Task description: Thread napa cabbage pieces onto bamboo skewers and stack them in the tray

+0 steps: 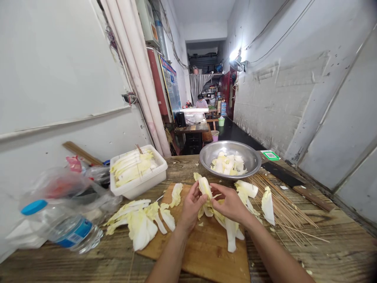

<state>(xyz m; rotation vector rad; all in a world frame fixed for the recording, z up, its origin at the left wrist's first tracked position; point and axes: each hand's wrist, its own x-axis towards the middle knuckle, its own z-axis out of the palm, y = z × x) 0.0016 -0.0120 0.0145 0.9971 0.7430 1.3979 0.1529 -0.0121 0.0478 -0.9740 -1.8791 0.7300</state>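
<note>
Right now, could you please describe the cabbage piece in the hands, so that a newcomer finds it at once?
On the brown wooden table, find the flat wooden cutting board, nearer than the round silver metal bowl. Over its far end, the left hand and right hand hold a compact white-and-yellow cabbage piece. Unlike the loose leaves lying around, this one is held up.

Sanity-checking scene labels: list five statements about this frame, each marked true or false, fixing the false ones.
1. The left hand and right hand hold a cabbage piece. True.
2. The knife lies left of the cutting board. False: the knife lies to its right.
3. The metal bowl contains cut cabbage. True.
4. The cap on the bottle is red. False: the bottle's cap is blue.
5. A pile of thin sticks lies right of the cutting board. True.
</note>
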